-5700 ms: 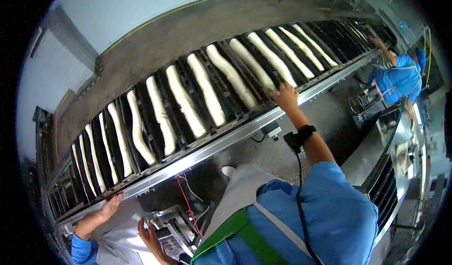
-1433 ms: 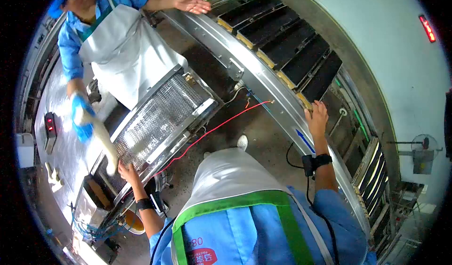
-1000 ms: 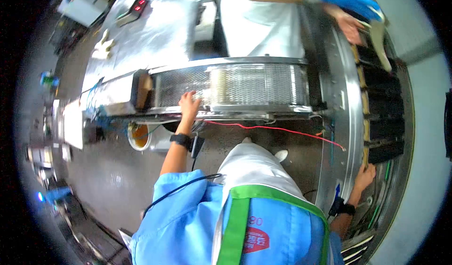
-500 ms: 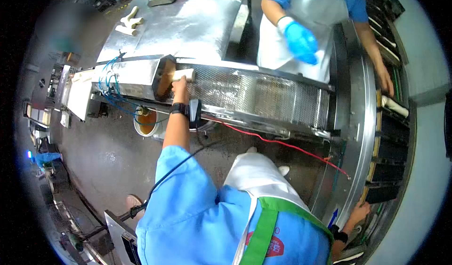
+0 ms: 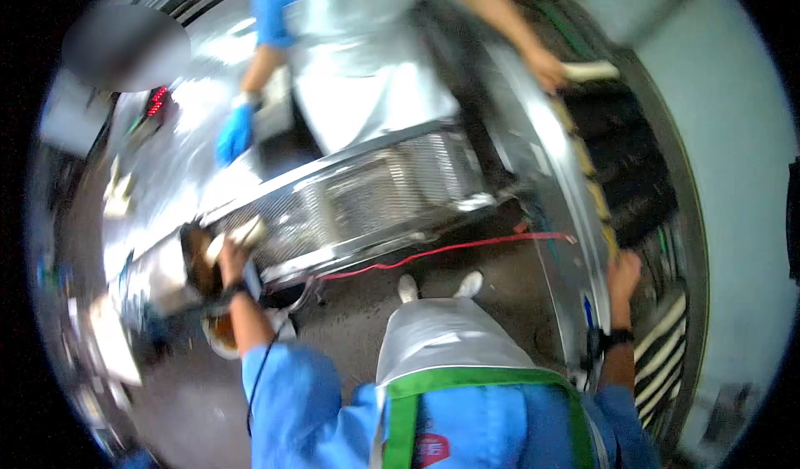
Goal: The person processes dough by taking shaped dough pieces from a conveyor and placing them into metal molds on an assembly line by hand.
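Observation:
My left hand (image 5: 232,262) is closed round a pale, stick-shaped piece (image 5: 247,234) over the mesh conveyor (image 5: 292,219), just by the mouth of a metal hood (image 5: 162,273). Motion blur hides what the piece is made of. On the right, my right hand (image 5: 623,277) has its fingers curled at the end of a row of dark trays (image 5: 629,165); whether it grips a tray edge is hidden. Across the conveyor, a co-worker's bare hand (image 5: 546,70) touches a similar pale stick (image 5: 592,71) above the trays.
A co-worker in a white apron (image 5: 358,60) stands behind the conveyor, one blue-gloved hand (image 5: 235,140) hanging by a metal table (image 5: 187,73). Pale pieces (image 5: 119,192) lie on that table. A red cord (image 5: 442,248) runs below the conveyor. More pale sticks (image 5: 662,348) lie at lower right.
My view has turned and shifted, with blur. My left hand stays at the hood's mouth with the pale piece. My right hand's fingers are now more curled. The co-worker's bare hand is now at a pale stick.

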